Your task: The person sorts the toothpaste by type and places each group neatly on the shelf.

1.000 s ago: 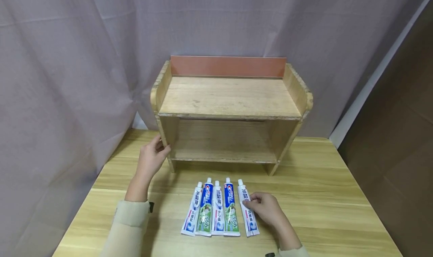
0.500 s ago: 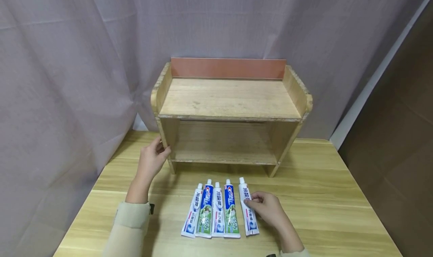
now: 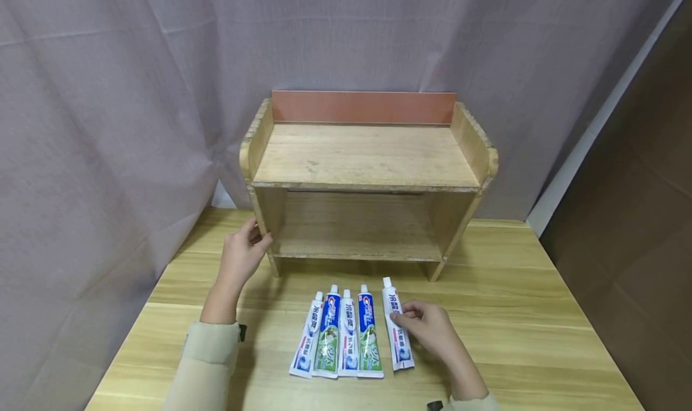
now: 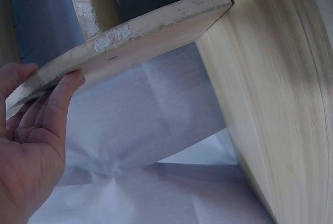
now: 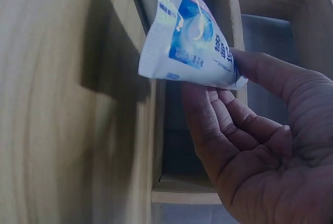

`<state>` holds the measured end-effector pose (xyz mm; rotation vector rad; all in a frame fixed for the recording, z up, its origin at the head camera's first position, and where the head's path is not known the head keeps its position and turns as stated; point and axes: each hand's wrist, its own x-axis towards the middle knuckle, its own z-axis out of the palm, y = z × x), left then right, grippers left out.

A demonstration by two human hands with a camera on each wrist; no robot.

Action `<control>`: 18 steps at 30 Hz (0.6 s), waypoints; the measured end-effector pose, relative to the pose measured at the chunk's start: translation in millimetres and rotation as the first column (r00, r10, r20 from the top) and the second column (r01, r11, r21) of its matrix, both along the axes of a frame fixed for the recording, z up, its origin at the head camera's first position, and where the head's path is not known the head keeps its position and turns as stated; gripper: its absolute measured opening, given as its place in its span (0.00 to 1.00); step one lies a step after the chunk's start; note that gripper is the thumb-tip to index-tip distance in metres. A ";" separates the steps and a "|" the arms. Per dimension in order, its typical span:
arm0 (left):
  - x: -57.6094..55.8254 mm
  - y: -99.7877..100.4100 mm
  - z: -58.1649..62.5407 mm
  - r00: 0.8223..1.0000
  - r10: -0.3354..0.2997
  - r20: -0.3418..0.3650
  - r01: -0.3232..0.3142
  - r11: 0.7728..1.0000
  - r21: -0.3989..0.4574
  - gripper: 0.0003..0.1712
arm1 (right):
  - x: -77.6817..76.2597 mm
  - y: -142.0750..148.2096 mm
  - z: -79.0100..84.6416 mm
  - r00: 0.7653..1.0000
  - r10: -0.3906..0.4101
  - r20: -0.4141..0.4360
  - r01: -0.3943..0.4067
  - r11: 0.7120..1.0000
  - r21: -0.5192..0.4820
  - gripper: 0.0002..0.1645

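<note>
My right hand [image 3: 429,330] pinches a white toothpaste tube [image 3: 396,333] between thumb and fingers. In the right wrist view, the tube's flat crimped end [image 5: 151,52] stands off the table, with its shadow falling on the wood. To its left, several toothpaste tubes lie side by side, white ones alternating with blue-and-green ones such as this toothpaste tube [image 3: 369,333]. With my left hand [image 3: 243,255] I hold the left side panel of a small two-tier wooden shelf [image 3: 357,158]. The left wrist view shows thumb and fingers on either side of that panel [image 4: 151,31].
The shelf stands on a wood-grain table [image 3: 519,315], its back near a grey curtain [image 3: 346,32]. A reddish strip [image 3: 364,107] runs along the top tier's rear. At the far right is a brown panel [image 3: 632,219].
My right hand has raised the white toothpaste tube slightly and shifted it a little toward the shelf. My left hand keeps its hold on the side panel.
</note>
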<state>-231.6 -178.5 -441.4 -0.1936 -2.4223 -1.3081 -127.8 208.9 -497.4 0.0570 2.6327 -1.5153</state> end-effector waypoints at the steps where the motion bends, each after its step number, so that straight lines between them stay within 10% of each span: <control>1: -0.1 -0.1 -0.1 1.000 0.000 -0.001 0.000 1.000 -0.001 0.21 | -0.1 0.0 0.7 1.000 0.002 -0.007 -0.001 1.000 0.002 0.12; 18: -0.1 -0.1 -0.1 1.000 -0.001 0.005 0.001 1.000 -0.001 0.22 | -0.7 2.6 15.9 0.999 0.021 -0.036 -0.020 1.000 0.015 0.14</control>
